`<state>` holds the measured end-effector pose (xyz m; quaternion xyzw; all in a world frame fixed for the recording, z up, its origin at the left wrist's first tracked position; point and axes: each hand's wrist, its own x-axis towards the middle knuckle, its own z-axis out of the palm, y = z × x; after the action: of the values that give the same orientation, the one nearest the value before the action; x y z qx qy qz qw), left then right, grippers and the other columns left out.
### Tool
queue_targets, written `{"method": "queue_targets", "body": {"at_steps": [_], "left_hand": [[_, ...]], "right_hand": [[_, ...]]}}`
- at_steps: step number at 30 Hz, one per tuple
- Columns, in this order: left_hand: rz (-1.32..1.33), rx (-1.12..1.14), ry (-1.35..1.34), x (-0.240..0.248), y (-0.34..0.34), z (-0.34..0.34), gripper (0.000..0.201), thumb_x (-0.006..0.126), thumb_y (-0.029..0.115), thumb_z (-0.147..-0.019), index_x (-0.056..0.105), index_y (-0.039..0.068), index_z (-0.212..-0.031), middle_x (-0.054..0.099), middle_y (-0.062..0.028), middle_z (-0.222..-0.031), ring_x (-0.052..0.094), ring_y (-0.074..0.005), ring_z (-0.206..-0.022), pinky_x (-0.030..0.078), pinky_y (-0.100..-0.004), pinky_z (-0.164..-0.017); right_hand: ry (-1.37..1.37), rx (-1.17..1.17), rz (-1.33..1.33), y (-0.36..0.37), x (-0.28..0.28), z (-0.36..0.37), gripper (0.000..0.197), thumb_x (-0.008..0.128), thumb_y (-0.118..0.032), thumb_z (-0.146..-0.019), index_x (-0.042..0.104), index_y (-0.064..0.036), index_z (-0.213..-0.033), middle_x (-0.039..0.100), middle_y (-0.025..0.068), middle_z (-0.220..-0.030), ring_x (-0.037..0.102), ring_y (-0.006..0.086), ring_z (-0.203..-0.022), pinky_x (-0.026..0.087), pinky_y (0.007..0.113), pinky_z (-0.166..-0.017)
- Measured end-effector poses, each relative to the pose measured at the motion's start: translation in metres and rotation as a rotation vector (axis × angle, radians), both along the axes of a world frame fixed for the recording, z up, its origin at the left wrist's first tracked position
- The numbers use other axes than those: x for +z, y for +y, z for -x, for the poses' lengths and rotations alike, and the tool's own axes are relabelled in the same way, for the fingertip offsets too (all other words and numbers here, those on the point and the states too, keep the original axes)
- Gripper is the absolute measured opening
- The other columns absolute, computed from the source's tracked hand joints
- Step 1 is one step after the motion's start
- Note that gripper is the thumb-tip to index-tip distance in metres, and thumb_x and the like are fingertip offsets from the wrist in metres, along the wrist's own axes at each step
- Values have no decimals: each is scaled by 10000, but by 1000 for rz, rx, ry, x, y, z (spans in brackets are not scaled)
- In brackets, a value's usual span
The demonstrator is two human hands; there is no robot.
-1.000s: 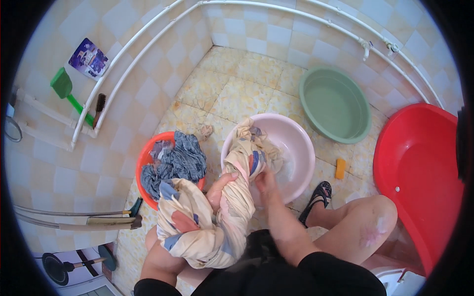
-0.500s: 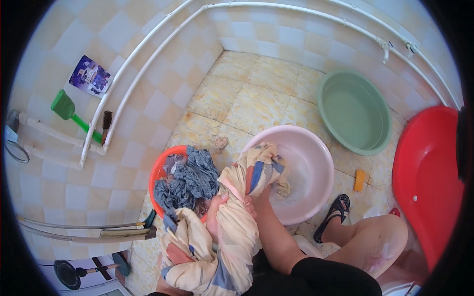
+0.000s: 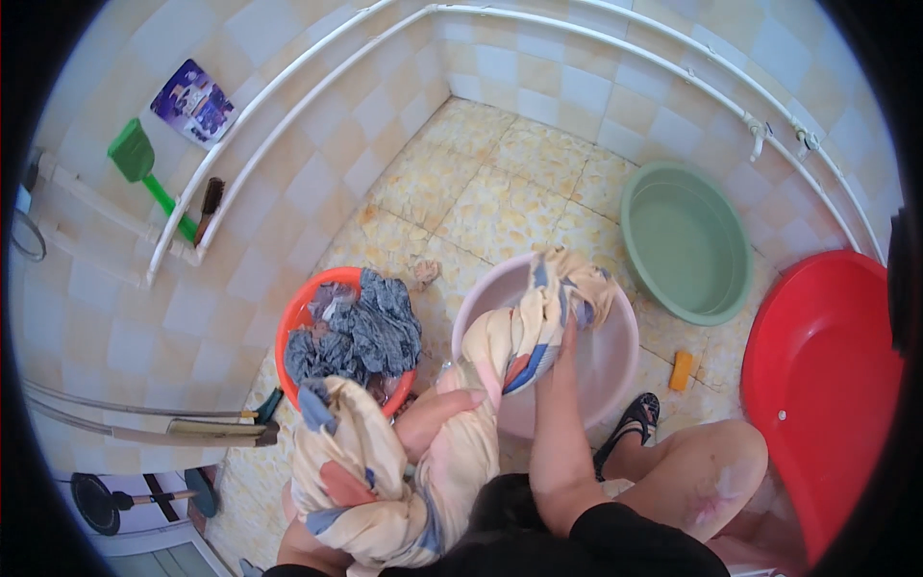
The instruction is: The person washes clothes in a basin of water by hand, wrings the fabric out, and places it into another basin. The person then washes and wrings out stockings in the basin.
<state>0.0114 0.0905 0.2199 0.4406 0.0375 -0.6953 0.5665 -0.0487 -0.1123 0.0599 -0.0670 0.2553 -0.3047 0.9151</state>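
A large cream cloth with blue, pink and rust patches hangs in a thick twisted rope between my hands. My left hand is closed round its middle, thumb on top. Farther out, my right hand holds the cloth's far part over the pink basin; folds hide its fingers. The near end is bunched over my left forearm and lap. Left of the basin, an orange-red tub contains a wet grey-blue garment.
A green basin stands at the far right, with a red tub nearer. An orange bar lies on the tiles. White pipes run along the walls; a green scoop and a brush are tucked behind them.
My right hand has moved outward and right, carrying the cloth's far part farther over the pink basin. My left hand still grips the twisted middle. The whole view has shifted slightly.
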Motion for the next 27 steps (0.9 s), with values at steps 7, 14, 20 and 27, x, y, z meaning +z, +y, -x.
{"method": "queue_targets", "body": {"at_steps": [7, 14, 20, 27], "left_hand": [[450, -177, -638, -14, -28, 22, 469, 547, 227, -852, 416, 16, -1251, 552, -58, -1069, 546, -121, -906, 437, -261, -806], [407, -190, -530, -14, -35, 37, 436, 542, 232, -853, 434, 20, -1218, 561, -61, -1027, 556, -128, -868, 449, -267, -774], [387, -125, -380, -28, -52, 49, 408, 537, 237, -853, 449, 23, -1189, 570, -63, -991, 565, -134, -836, 459, -273, -748], [398, -118, -139, -25, -65, 41, 378, 532, 243, -854, 466, 26, -1156, 579, -66, -949, 576, -141, -798, 471, -279, -717]], "right_hand": [[814, 529, 672, -31, 62, 12, 491, 603, -271, -822, 505, 54, -1176, 572, 110, -1103, 566, 217, -962, 457, 311, -817], [1110, 1358, 2107, -60, 114, 12, 502, 506, -464, -801, 635, -44, -1045, 586, 223, -1076, 543, 328, -1054, 410, 353, -900], [1115, 1587, 2371, -70, 93, 8, 406, 557, -361, -762, 640, -72, -1034, 617, 173, -1033, 572, 310, -999, 428, 379, -867], [1322, 1539, 2090, -53, 112, 18, 425, 630, -237, -696, 610, -56, -1080, 610, 186, -1055, 579, 289, -1000, 456, 357, -842]]}}
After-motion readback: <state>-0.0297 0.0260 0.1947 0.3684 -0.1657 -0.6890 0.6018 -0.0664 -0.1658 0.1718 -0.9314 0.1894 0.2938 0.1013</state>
